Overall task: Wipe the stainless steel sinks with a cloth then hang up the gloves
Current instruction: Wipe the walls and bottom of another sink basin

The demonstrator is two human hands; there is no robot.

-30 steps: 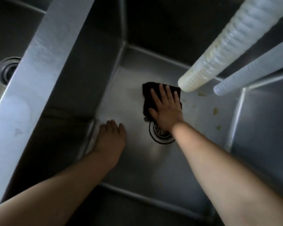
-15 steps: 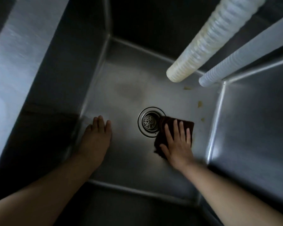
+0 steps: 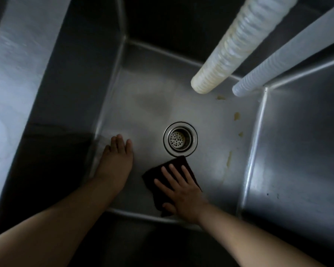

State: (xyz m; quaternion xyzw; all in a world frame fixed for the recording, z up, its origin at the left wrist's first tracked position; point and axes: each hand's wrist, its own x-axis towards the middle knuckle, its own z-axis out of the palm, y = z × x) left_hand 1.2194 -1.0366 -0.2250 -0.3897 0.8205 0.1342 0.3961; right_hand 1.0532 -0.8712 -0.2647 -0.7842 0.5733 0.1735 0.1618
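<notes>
Since half a second ago, the right hand (image 3: 183,191) and the dark cloth (image 3: 158,189) under it have slid from the right of the drain (image 3: 180,139) to the near side of it, close to the front wall of the sink (image 3: 210,122); the left hand (image 3: 117,160) has barely shifted. From the head camera, the right hand lies flat on the cloth with its fingers (image 3: 174,173) straight and spread, pressing it onto the sink floor rather than curling round it. The cloth's far corner sits just beside the drain's rim, and its near edge reaches almost to the seam where the floor meets the front wall. The left hand rests palm down on the sink floor near the left wall, fingers straight and close together, holding nothing. Several yellowish spots (image 3: 236,116) lie on the floor to the right of the drain, well apart from the cloth. Two ribbed hoses hang in from the upper right, a thick yellowed one (image 3: 233,47) and a thinner pale one (image 3: 278,62), their ends above the far right corner of the sink. No gloves show in this view.
</notes>
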